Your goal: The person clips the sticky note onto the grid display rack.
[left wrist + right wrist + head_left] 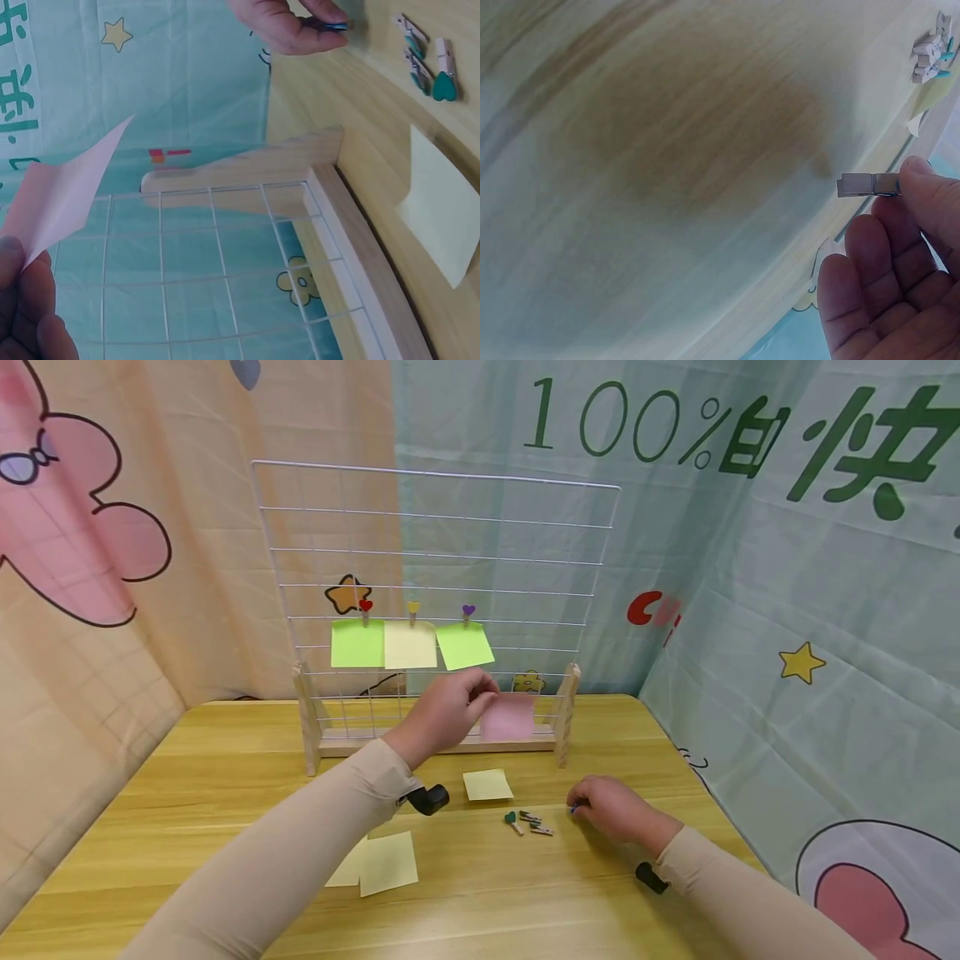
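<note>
My left hand (452,708) pinches a pink sticky note (507,717) by its edge, in front of the lower part of a white wire grid rack (435,472). In the left wrist view the pink note hangs bent between thumb and fingers. Low over the table at the right, my right hand (617,808) pinches a small wooden clothespin (859,185) between thumb and forefinger; a bit of blue shows at the fingertips. Two green notes (357,643) and a pale yellow note (410,645) hang on the grid from heart-topped clothespins (365,607) in red, yellow and purple.
Several green-hearted clothespins (512,818) lie on the wooden table (225,793) left of my right hand. A pale yellow note (487,785) lies before the rack, and two more yellow notes (388,863) overlap nearer me. Printed curtains (750,568) surround the table.
</note>
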The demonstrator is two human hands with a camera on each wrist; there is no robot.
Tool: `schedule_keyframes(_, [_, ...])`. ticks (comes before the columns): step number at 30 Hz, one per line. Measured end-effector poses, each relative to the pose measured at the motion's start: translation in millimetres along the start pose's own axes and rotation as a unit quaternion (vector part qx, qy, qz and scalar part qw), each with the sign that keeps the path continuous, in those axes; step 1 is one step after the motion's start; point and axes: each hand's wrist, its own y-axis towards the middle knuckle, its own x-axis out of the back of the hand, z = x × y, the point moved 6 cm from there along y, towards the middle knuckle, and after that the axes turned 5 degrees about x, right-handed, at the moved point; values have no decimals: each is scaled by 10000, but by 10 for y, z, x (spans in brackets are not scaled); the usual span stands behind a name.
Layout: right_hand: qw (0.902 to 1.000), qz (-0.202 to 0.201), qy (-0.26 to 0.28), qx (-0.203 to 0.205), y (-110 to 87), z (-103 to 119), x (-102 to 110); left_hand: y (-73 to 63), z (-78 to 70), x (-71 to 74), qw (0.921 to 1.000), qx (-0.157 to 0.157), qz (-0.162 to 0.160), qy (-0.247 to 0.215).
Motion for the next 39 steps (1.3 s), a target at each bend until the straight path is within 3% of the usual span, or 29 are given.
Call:
schedule_keyframes(16, [9996,-18,59,-265,-1,-25,-12,334,-102,132,9984,155,-462,-287])
schedule_keyframes(27, [9998,-10,-13,-212,-33,-18,-5,519,-41,154,9963,491,-589,-377])
schedule_keyframes(39, [9996,-12,94,-268,-31,-43,-22,674,74,143,9908,840,-941,-500])
